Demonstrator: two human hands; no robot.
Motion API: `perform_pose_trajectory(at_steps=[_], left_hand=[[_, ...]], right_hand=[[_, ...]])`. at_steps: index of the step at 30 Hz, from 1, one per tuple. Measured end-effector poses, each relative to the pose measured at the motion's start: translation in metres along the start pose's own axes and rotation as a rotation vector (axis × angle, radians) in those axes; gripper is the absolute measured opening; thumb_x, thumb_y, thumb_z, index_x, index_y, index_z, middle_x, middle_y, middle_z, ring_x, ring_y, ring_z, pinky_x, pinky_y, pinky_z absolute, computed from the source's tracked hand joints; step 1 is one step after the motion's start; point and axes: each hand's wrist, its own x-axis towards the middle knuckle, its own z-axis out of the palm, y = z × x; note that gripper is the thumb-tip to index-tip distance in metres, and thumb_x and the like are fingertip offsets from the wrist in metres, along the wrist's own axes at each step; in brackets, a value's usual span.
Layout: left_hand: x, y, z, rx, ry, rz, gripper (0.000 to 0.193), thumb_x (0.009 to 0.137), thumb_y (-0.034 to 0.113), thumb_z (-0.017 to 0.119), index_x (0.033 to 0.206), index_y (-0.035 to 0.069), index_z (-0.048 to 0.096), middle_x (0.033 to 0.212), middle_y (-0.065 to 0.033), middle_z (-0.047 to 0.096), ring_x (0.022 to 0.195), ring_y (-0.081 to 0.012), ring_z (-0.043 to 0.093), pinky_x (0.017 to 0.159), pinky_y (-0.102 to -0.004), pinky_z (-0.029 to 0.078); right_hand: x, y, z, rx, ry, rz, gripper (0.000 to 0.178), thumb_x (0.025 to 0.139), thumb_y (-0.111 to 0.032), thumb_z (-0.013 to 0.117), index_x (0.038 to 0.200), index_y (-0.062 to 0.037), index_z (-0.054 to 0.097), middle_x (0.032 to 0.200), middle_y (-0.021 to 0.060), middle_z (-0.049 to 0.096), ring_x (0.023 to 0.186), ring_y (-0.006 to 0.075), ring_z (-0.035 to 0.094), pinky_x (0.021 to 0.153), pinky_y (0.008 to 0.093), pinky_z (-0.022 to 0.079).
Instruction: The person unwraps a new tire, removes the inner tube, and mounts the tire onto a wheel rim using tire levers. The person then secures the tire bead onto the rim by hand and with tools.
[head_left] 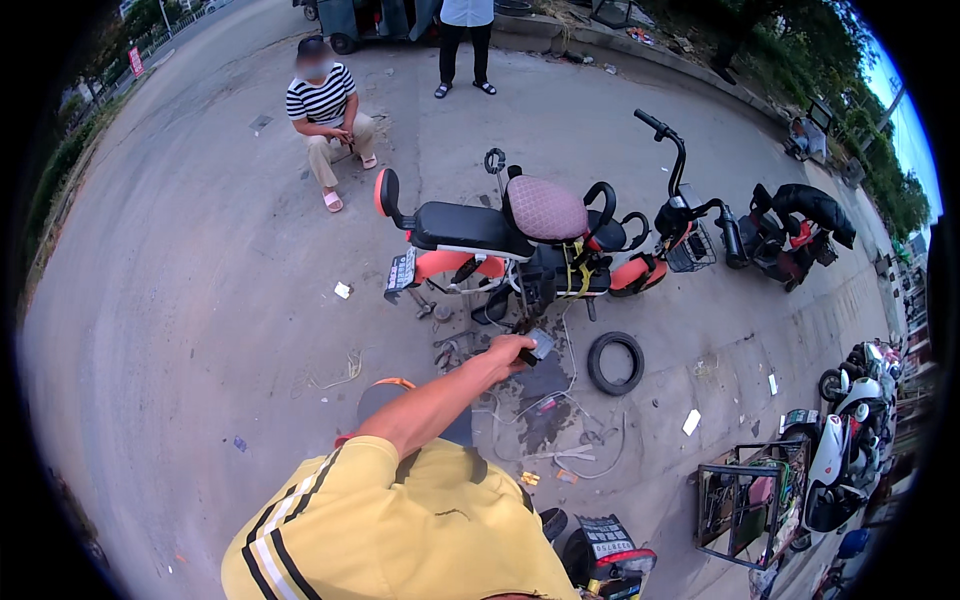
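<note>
My left hand [511,350] reaches out from the yellow sleeve, its fingers closed round a small grey-blue box-shaped thing [541,345] with a dark part beneath. Its exact kind is too small to make out. Just beyond the hand stands an electric scooter [473,228] with a black seat, orange fenders and a pink quilted cushion. Thin pale cables [575,378] trail over the ground beside the hand. Tools [449,350] lie left of it, near the scooter's rear. My right hand is out of sight.
A loose tyre [594,374] lies to the right, on the stained pavement. One person [322,108] sits ahead at left; another [466,40] stands farther off. A metal-framed cart [737,503] and parked scooters [845,470] line the right side. A dark scooter [785,235] stands beyond.
</note>
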Motion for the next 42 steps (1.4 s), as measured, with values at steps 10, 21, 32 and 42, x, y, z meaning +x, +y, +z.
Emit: perform_pose_trajectory(at_steps=[10, 21, 32, 42], left_hand=[[0.035, -0.067, -0.017, 0.216, 0.060, -0.223, 0.018, 0.089, 0.018, 0.078, 0.101, 0.009, 0.069, 0.095, -0.0051, 0.067, 0.087, -0.0211, 0.064, 0.084, -0.0417, 0.054], [0.014, -0.108, -0.061, 0.637, 0.059, -0.489, 0.036, 0.083, 0.026, 0.086, 0.107, 0.002, 0.074, 0.102, -0.0102, 0.070, 0.085, -0.0231, 0.069, 0.070, -0.0371, 0.061], [0.123, 0.398, 0.087, -0.013, -0.340, 0.358, 0.071, 0.092, 0.032, 0.081, 0.147, 0.000, 0.050, 0.129, -0.0199, 0.068, 0.123, -0.0297, 0.064, 0.117, -0.0494, 0.041], [0.046, 0.386, 0.084, 0.342, -0.479, 0.771, 0.024, 0.103, 0.012, 0.065, 0.122, -0.002, 0.062, 0.113, -0.0110, 0.073, 0.104, -0.0184, 0.071, 0.095, -0.0332, 0.058]], right_hand=[[-0.006, 0.001, 0.026, 0.092, 0.063, 0.089, 0.050, 0.091, -0.036, 0.075, 0.120, 0.0053, 0.069, 0.112, 0.0135, 0.071, 0.096, 0.0249, 0.068, 0.091, 0.0367, 0.055], [-0.024, 0.006, 0.062, 0.190, 0.162, 0.166, 0.050, 0.092, -0.036, 0.075, 0.121, 0.0049, 0.068, 0.113, 0.0133, 0.071, 0.097, 0.0249, 0.068, 0.092, 0.0367, 0.055], [-0.047, 0.016, 0.101, 0.280, 0.218, 0.183, 0.050, 0.092, -0.036, 0.075, 0.122, 0.0045, 0.068, 0.114, 0.0132, 0.071, 0.098, 0.0249, 0.068, 0.093, 0.0366, 0.054], [-0.051, 0.017, 0.138, 0.284, 0.276, 0.174, 0.050, 0.092, -0.036, 0.074, 0.122, 0.0042, 0.067, 0.115, 0.0130, 0.071, 0.099, 0.0249, 0.068, 0.094, 0.0365, 0.054]])
